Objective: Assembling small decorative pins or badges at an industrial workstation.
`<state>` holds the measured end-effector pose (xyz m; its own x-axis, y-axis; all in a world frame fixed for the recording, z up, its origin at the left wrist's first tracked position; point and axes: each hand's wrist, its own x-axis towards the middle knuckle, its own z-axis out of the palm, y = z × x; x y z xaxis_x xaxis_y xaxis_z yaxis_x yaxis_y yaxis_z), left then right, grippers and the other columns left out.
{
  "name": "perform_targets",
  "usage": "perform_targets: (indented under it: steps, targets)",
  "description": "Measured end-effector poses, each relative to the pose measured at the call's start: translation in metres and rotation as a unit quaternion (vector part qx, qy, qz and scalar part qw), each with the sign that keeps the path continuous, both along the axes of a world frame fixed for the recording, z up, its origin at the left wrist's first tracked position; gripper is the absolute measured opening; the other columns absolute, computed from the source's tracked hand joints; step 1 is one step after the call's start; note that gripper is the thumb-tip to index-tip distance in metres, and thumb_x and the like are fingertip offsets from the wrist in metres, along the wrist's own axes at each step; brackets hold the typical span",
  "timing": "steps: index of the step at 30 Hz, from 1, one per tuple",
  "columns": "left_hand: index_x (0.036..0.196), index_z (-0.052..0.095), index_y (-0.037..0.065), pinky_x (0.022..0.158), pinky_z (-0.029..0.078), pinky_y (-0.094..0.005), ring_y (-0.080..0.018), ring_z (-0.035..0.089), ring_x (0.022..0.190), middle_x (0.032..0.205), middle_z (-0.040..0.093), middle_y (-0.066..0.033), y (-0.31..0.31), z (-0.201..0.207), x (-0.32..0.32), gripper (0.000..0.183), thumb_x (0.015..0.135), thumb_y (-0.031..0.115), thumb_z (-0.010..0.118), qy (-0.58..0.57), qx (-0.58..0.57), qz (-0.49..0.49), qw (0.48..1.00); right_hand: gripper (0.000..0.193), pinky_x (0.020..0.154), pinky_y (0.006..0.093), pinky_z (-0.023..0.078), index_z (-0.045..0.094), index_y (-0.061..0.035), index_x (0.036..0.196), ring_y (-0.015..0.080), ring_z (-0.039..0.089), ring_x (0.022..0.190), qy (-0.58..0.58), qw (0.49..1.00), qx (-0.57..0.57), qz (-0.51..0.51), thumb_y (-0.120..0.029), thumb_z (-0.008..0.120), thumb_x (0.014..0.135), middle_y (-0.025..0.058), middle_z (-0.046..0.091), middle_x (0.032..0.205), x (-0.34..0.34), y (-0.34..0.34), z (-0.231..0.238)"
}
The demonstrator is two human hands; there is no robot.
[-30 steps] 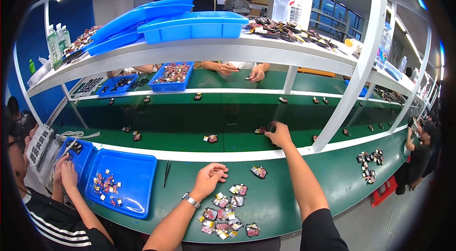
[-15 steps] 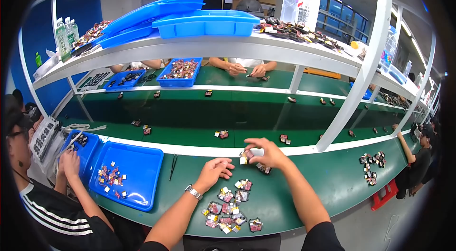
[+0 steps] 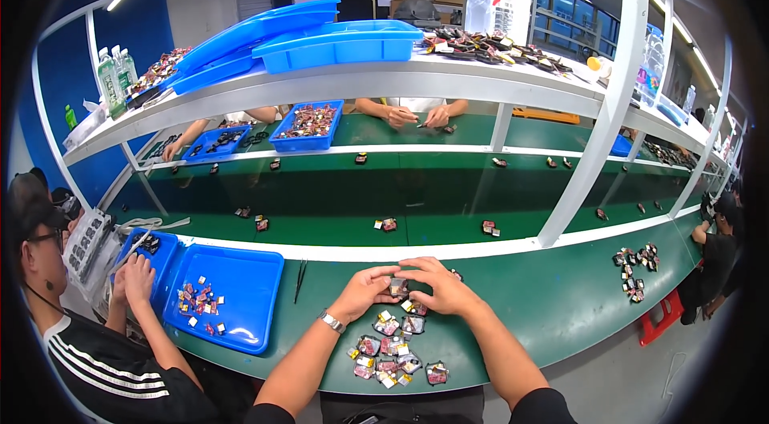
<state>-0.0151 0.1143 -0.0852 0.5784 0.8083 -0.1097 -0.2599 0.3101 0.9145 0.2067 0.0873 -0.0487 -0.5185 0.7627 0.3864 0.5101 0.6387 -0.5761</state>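
Between my two hands is a small electronic module point(image 3: 397, 288) with a dark casing, its details partly covered by fingers. My left hand point(image 3: 364, 293) is closed on its left side, thumb against it; a metal watch is on that wrist. My right hand point(image 3: 443, 288) curves over the same module from the right, fingertips on it. Just below the hands lies a loose cluster of similar modules point(image 3: 388, 346), with black edges, reddish boards and white or yellow patches. Another module point(image 3: 456, 274) shows partly behind my right hand.
Tweezers point(image 3: 299, 280) lie beside a blue tray point(image 3: 268, 296) of small boards. A co-worker's hands point(image 3: 136, 276) work at the left. Ahead, modules point(image 3: 389, 224) sit on a green conveyor belt point(image 3: 448, 199) beneath a white shelf point(image 3: 360, 91). More modules point(image 3: 634, 268) lie at right.
My right hand has come down and left with a module to meet my left hand. Both now hold it together. Modules on the belt have shifted slightly right in the picture.
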Motion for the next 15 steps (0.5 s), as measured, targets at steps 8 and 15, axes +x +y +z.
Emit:
perform_targets:
  steps: [8,15]
  targets:
    - [0.125,0.052,-0.003,0.088,0.056,-0.0308,-0.0171,0.063,0.101,0.112,0.061,-0.0109,-0.002,-0.009,0.008,0.029,0.099,0.008,0.046,0.029,0.065,0.034,0.997,0.014,0.1,0.0398,0.042,0.068,-0.0081,0.093,0.0293,0.049,0.12,-0.007,1.0,-0.004,-0.029,-0.012,0.07,0.08,0.0085,0.056,0.127,-0.009,0.005,-0.013]
    - [0.124,0.052,-0.001,0.089,0.056,-0.0317,-0.0173,0.062,0.104,0.115,0.061,-0.0108,0.0,-0.008,0.007,0.027,0.099,0.007,0.047,0.025,0.058,0.03,0.998,0.011,0.098,0.0393,0.044,0.069,-0.0063,0.09,0.0296,0.051,0.117,0.024,0.999,0.03,-0.034,-0.013,0.069,0.08,0.0104,0.059,0.121,-0.017,0.003,-0.019]
